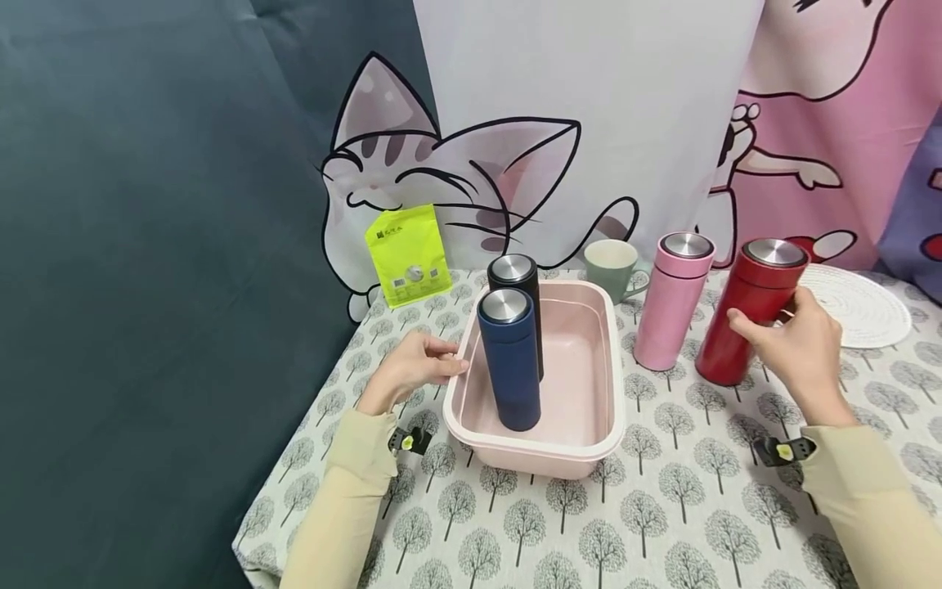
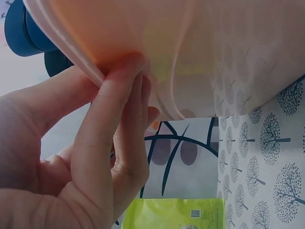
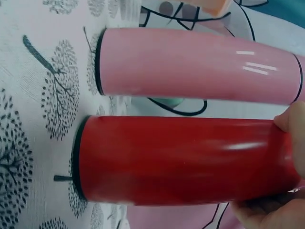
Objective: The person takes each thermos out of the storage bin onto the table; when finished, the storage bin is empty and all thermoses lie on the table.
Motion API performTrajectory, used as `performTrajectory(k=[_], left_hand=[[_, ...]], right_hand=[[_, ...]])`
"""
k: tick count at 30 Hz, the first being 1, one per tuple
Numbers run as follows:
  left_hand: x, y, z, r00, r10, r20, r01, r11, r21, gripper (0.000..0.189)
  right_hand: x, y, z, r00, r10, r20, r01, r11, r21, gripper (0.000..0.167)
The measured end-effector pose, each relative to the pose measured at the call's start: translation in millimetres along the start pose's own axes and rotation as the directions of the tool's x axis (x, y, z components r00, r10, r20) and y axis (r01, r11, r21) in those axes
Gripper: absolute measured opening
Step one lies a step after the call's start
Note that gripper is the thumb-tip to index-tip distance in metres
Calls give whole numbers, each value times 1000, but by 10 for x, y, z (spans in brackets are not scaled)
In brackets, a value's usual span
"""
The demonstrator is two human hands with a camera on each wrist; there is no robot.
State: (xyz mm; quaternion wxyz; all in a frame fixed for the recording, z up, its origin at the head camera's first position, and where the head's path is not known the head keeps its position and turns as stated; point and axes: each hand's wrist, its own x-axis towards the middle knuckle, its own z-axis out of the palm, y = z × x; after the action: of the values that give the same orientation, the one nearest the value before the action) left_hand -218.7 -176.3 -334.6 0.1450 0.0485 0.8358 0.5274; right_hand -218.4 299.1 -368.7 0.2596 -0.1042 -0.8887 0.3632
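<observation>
A pale pink plastic basin (image 1: 581, 368) stands mid-table, holding a navy thermos bottle (image 1: 511, 368) and a black thermos bottle (image 1: 536, 303), both upright. My left hand (image 1: 415, 366) pinches the basin's left rim, thumb on one side and fingers on the outer wall, as the left wrist view shows (image 2: 100, 138). On the right, my right hand (image 1: 802, 348) grips a red thermos bottle (image 1: 746, 315) round its upper part; its base is at the tablecloth. Just left of it, a pink thermos bottle (image 1: 671, 307) stands upright, apart from the hand.
Behind the basin's right corner is a pale green mug (image 1: 612, 266). A round white woven mat (image 1: 857, 307) lies behind the red bottle. A lime-green packet (image 1: 409, 258) leans against the cat-print backdrop. The tree-print tablecloth (image 1: 478, 532) ends at a left edge.
</observation>
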Motion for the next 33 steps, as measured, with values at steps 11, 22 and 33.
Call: performTrajectory(k=[11, 22, 33], left_hand=[[-13, -74, -3, 1000, 14, 9, -13, 999, -46, 48], [9, -58, -3, 999, 27, 18, -26, 998, -65, 42], [-14, -51, 0, 999, 31, 18, -30, 998, -51, 42]], right_hand=[[4, 94, -45, 993, -22, 116, 20, 1000, 15, 70], [-41, 106, -94, 987, 29, 159, -57, 982, 178, 70], [-136, 6, -74, 990, 103, 96, -120, 974, 191, 90]])
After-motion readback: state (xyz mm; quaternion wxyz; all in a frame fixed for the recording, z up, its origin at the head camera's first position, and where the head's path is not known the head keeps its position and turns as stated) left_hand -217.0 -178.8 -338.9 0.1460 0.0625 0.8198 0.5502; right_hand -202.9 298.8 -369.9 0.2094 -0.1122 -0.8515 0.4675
